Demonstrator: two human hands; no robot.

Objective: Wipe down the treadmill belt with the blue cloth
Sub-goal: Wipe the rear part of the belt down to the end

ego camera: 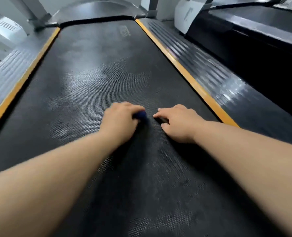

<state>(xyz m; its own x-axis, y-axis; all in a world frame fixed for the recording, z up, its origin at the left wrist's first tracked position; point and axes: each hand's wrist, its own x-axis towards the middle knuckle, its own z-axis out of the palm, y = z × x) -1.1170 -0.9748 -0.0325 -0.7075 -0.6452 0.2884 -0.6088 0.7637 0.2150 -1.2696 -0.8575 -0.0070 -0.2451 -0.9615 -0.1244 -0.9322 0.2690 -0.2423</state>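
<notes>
1. Nearest, two bare forearms reach forward over the treadmill belt [94, 65]. It is a black mat with a fine woven texture, greyed in dull patches, and its long axis runs straight away from the person.
2. The left hand [120, 117] lies palm down about midway across the belt, its fingers [124, 106] curled over the blue cloth [140, 115]. The cloth is bunched into a dark blue wad. Only a small nub shows, poking out toward the other hand, so its long axis cannot be told.
3. Just beside it, the right hand [177, 122] holds nothing. Its fingers [160, 114] are loosely spread and slightly bent, tips on the belt, pointing toward the cloth.
4. An orange strip [181, 65] edges each side of the belt, and outside each one runs a ribbed footrail [201, 62]. The footrail on the right is glossy.
5. Farther up the belt is pale printed lettering [124, 32], too blurred to read.
6. At the far end a dark, curved motor hood [99, 10] spans the belt.
7. To the right stands a second black treadmill [253, 31], with a white panel [188, 14] whose dark mark I cannot make out.
</notes>
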